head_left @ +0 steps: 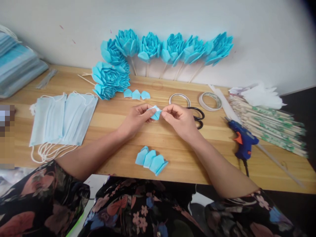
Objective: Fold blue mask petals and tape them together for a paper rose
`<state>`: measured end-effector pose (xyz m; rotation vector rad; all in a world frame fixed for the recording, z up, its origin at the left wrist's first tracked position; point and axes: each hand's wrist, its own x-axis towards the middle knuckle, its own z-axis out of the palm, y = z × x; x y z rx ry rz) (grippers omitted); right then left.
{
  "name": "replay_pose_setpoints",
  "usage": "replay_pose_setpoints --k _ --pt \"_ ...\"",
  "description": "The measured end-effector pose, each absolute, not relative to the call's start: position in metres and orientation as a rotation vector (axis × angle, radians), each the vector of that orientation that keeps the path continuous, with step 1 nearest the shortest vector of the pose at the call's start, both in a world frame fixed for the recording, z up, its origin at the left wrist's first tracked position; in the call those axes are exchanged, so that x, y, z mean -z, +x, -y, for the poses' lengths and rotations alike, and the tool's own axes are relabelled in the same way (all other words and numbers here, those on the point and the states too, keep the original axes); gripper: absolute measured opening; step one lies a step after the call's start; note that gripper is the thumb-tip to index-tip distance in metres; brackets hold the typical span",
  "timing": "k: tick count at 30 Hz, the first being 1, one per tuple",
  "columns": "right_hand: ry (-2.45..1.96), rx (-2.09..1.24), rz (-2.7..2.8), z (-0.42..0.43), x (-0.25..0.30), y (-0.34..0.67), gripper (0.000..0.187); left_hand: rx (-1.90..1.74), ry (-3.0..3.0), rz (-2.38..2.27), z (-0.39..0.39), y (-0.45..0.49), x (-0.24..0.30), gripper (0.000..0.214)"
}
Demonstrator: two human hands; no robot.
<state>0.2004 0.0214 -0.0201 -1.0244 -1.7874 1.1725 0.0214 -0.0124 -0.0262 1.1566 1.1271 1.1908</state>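
Far centre: open tabletop [159, 91] between three loose petals [136, 94] and left tape roll [179, 94]. Near centre: petal row [149, 159] blocks. Right: scissors [203, 114], glue gun [244, 137] obstruct.

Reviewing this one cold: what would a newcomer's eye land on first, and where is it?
Probably the bright blue layered flowers, most ranged along the pale wall, others lying on the wooden table at the row's left end. Next, near the centre, a small folded blue piece pinched by the left hand, with the right hand at its edge. Then the dark blue glue gun with its orange trigger, on the table's right side.
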Motion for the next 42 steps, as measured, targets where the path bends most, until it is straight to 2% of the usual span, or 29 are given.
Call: replay_pose_setpoints --k 11,20,26,36,42 --pt "-0.958 -1.523 1.723 -0.031 0.021 0.209 0.018 -1.143 1.233 -1.215 0.012 0.025 0.026 0.023" --pt "-0.831 -1.683 1.611 -0.031 0.018 0.212 0.022 -1.179 1.156 -1.263 0.006 0.021 0.027 0.018" --pt "-0.97 -1.41 1.783 -0.038 0.003 0.225 0.018 -1.247 1.135 -1.232 0.005 0.017 0.028 0.02" --pt "-1.216 -0.935 2.24 -0.044 0.007 0.234 0.028 -1.343 1.078 -1.215 0.002 0.013 0.028 0.025" --pt "-1.172 -0.795 2.247 -0.035 0.008 0.222 0.014 -1.347 1.08 -1.199 0.002 0.013 0.029 0.026"
